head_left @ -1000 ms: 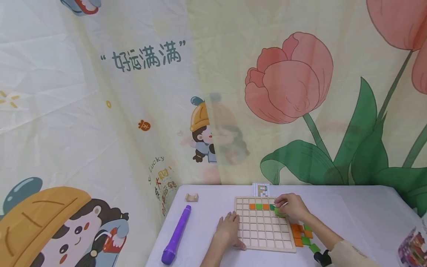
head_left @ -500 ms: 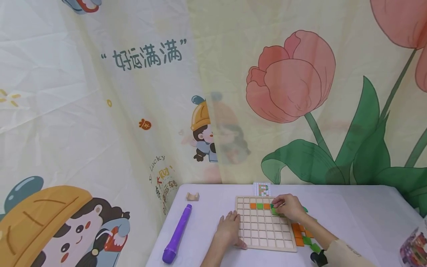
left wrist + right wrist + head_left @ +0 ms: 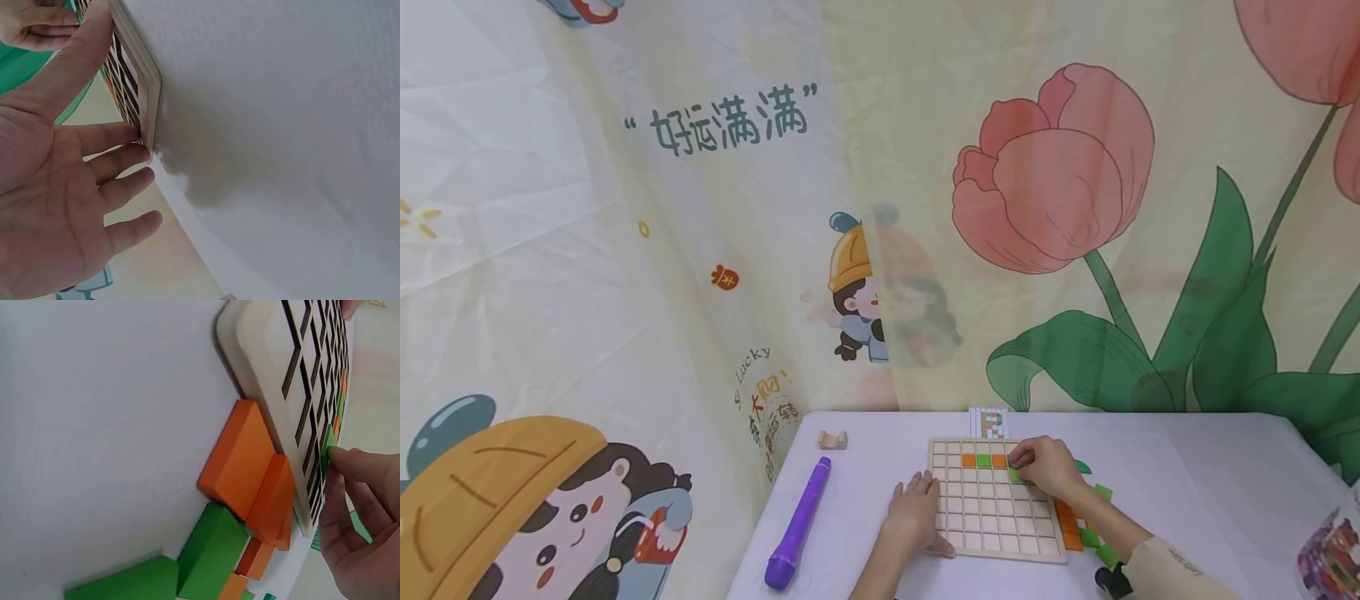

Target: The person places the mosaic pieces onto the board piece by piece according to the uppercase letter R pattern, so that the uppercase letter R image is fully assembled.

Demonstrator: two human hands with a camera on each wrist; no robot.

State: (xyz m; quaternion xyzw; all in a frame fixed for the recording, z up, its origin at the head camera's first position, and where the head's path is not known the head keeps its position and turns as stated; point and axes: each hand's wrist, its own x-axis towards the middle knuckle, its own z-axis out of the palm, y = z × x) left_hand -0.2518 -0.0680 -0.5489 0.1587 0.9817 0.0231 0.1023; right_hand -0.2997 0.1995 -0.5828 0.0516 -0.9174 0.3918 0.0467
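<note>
A wooden grid board (image 3: 992, 524) lies flat on the white table. My left hand (image 3: 913, 514) rests along its left side with the fingers nearly straight, and in the left wrist view its fingertips and thumb touch the board's edge (image 3: 152, 94). Over the upper right of the grid, my right hand (image 3: 1047, 468) pinches a green tile (image 3: 327, 441) between thumb and fingers. A row with orange and green tiles (image 3: 984, 461) fills several squares left of that hand. Part of the row is hidden behind the fingers.
Loose orange tiles (image 3: 1069, 527) and green tiles (image 3: 1107, 556) lie by the board's right side. A pattern card (image 3: 988, 422) sits behind it. To the left are a purple microphone-shaped object (image 3: 799, 525) and a small wooden piece (image 3: 832, 440). A patterned container (image 3: 1330, 554) stands far right.
My right hand has shifted slightly left over the upper row, carrying the green tile. My left hand has stayed at the board's left side.
</note>
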